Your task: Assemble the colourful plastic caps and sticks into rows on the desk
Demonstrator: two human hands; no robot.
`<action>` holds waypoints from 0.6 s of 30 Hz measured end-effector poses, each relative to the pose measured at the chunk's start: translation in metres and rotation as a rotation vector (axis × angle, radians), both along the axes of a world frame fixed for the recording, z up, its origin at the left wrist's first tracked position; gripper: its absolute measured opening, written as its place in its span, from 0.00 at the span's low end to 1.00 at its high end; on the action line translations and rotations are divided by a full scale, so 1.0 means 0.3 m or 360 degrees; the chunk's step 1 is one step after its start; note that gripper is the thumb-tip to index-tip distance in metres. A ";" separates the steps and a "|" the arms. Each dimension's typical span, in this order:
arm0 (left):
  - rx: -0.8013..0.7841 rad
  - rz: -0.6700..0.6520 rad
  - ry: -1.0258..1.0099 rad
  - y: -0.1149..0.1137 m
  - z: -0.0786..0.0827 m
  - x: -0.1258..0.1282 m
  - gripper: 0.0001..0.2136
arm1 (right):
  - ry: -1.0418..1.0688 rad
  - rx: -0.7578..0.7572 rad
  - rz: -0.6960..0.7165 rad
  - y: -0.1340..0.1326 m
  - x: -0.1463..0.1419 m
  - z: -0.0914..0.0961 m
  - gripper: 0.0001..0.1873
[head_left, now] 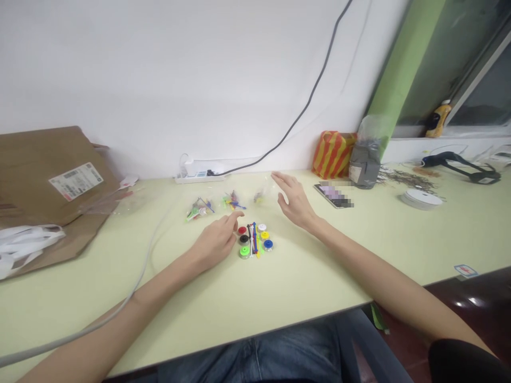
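Our bare forearms (pixel 159 292) reach across the pale worktop (pixel 303 282), both hands empty near six coloured discs (pixel 264 235).

Our left hand (pixel 213 244) lies loosely curled and holds nothing, its index fingertip (pixel 239 214) just beside the red disc (pixel 242 230); our right hand (pixel 293 202) hovers apart with its fingers spread. The six discs stand in two columns of three either side of a bundle of thin coloured strips (pixel 254 238). Three small clear bags (pixel 199 210) of coloured bits lie just beyond. The discs look light and stiff, probably plastic, best pinched by the rim; the strips look slim and slight, best lifted by one end.
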State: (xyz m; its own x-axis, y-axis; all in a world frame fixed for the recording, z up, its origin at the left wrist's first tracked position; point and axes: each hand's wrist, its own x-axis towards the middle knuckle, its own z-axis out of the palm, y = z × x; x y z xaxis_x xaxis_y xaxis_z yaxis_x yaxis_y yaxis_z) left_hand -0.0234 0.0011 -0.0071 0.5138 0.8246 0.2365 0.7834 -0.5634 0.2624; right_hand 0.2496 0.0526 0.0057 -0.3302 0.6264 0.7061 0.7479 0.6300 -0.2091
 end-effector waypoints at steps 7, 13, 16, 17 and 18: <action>0.0025 -0.0022 -0.0007 0.001 -0.002 -0.001 0.24 | -0.0043 0.0061 0.0031 0.006 0.018 0.019 0.39; 0.0015 -0.0021 -0.0023 0.001 -0.001 0.000 0.23 | 0.0133 0.0205 0.0043 -0.003 0.036 0.056 0.38; 0.0015 -0.0017 -0.0008 0.002 -0.001 -0.001 0.23 | 0.0244 0.0261 -0.0106 -0.003 0.046 0.064 0.38; 0.0014 -0.0016 -0.0001 0.001 -0.001 -0.001 0.23 | 0.0274 0.0260 -0.0171 0.002 0.051 0.063 0.39; 0.0012 -0.0015 0.0004 0.001 -0.001 -0.001 0.23 | 0.0300 0.0248 -0.0234 0.009 0.057 0.059 0.40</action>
